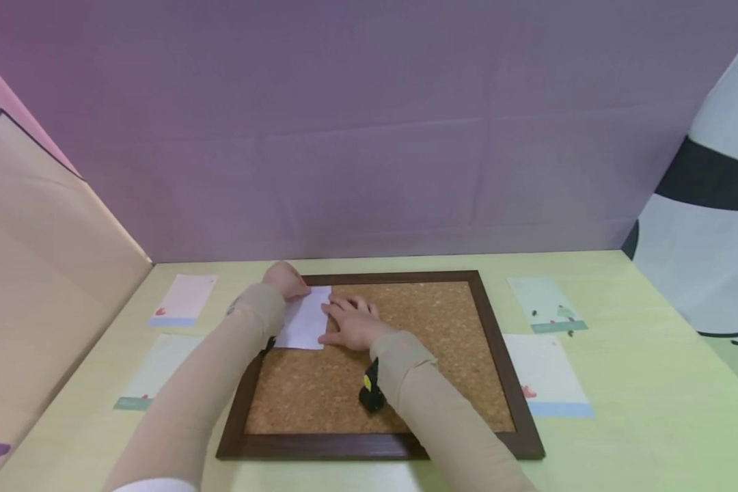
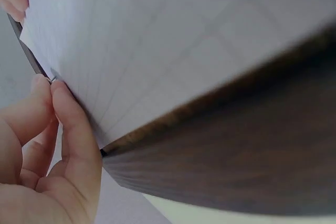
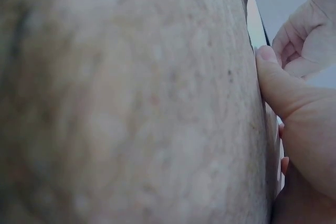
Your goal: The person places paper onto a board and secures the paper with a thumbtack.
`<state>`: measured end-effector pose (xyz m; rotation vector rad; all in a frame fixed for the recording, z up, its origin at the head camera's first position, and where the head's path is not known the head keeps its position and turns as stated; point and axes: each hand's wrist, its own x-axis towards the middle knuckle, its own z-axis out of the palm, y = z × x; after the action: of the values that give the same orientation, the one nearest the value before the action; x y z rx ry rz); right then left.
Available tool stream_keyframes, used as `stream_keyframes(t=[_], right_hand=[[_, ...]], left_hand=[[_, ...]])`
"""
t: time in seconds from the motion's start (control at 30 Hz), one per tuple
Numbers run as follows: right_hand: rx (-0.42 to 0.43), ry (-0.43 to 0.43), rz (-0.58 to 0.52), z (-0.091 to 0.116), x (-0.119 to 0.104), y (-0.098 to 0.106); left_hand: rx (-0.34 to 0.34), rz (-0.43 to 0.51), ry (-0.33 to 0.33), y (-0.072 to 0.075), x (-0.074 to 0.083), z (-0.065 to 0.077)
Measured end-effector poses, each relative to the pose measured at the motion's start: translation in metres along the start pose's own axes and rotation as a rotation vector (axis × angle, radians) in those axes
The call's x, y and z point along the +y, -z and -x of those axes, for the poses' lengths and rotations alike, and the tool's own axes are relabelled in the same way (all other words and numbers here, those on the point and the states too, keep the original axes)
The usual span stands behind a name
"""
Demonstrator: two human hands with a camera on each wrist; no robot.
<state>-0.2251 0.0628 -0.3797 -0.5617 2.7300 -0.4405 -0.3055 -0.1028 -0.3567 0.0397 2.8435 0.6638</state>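
A white sheet of paper (image 1: 304,321) is seen lying on the upper left part of a cork board (image 1: 443,328), close to the inner edge of its dark wooden frame (image 1: 498,355). By its look, the sheet can be judged very light and thin, soft enough to be bent or creased by small force, and rather easy to be shifted on the cork. It would best be held by its edges or corners, with flat fingers and a gentle pressure, because a hard pinch could wrinkle it. The sheet is situated between the two hands: the left hand (image 1: 285,281) is placed at its upper left portion, and the right hand (image 1: 355,324) is placed at its right side. By the thumb and forefinger of the left hand, a small thin item (image 2: 53,78), possibly a pin, is pinched at the edge of the paper; its exact kind cannot be told. The fingers of the right hand are extended and spread, with the fingertips at the right edge of the sheet and the thumb near the lower right corner; nothing is seen to be gripped there, and how firmly the paper is pressed cannot be told.
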Motion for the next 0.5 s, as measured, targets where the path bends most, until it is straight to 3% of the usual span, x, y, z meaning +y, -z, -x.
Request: stream_keyframes(t=[0.5], right_hand=[[-0.008, -0.003, -0.002, -0.001, 0.003, 0.001]], left_hand=[[-0.044, -0.131, 0.096, -0.003, 0.005, -0.015]])
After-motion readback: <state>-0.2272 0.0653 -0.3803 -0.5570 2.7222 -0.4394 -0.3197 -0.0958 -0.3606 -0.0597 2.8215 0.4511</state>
